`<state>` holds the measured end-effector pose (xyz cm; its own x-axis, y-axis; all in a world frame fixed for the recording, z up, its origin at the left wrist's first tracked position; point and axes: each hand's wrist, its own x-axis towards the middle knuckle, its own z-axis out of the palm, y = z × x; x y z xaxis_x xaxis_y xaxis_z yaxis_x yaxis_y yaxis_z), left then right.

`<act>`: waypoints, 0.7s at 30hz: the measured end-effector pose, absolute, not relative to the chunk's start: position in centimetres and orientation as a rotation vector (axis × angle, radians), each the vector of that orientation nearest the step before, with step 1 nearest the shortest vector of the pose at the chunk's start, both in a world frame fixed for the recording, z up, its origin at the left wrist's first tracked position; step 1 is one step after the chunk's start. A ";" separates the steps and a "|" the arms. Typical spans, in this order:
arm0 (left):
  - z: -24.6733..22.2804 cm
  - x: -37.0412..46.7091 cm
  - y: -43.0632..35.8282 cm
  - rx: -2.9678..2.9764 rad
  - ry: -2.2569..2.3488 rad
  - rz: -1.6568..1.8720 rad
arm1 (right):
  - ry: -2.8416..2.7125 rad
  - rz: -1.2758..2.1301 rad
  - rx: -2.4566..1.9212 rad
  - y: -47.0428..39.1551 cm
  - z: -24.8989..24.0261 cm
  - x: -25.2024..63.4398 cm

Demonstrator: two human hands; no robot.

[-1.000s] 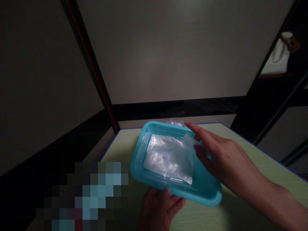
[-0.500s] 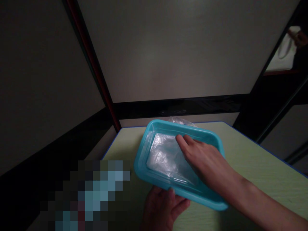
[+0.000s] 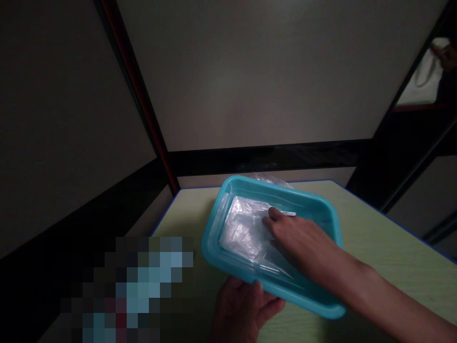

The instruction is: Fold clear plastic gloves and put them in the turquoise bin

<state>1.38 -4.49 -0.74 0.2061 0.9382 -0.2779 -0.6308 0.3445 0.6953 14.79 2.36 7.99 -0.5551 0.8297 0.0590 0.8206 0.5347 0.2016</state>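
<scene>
A turquoise plastic tray (image 3: 210,224) with raised sides is held tilted over the table. My left hand (image 3: 246,305) grips its near rim, thumb over the edge and fingers underneath. Inside the tray lies a flat, shiny clear plastic bag (image 3: 243,224); what it contains, if anything, I cannot make out. My right hand (image 3: 300,233) reaches in from the right, its bent fingers closed on the middle of the bag. The hand covers the bag's right part, and some fingertips are hidden.
The tray is above a pale green table (image 3: 374,238) with a blue edge. Behind the tray, crumpled clear plastic (image 3: 271,179) lies near the far edge. Grey panels (image 3: 250,85) rise behind the table. A white object (image 3: 423,78) stands at the upper right. A blurred-out patch covers the lower left.
The tray has shifted slightly right. My right hand has lowered onto the bag, its fingers now bent downward instead of pointing up and left. My left hand keeps its grip on the rim.
</scene>
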 end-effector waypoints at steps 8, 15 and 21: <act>-0.3 1.1 -4.6 0.572 0.830 1.123 | 2.637 0.378 1.504 2.5 8.0 14.5; -0.4 1.3 -4.5 0.503 0.818 1.171 | 2.643 0.482 1.564 2.6 8.1 14.5; -0.4 1.4 -4.4 0.486 0.801 1.174 | 2.682 0.463 1.536 2.6 8.2 15.0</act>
<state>1.36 -4.39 -0.36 0.1664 0.9403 -0.2969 -0.6187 0.3340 0.7111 14.97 2.59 8.21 -0.5167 0.8460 0.1317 0.8412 0.4730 0.2619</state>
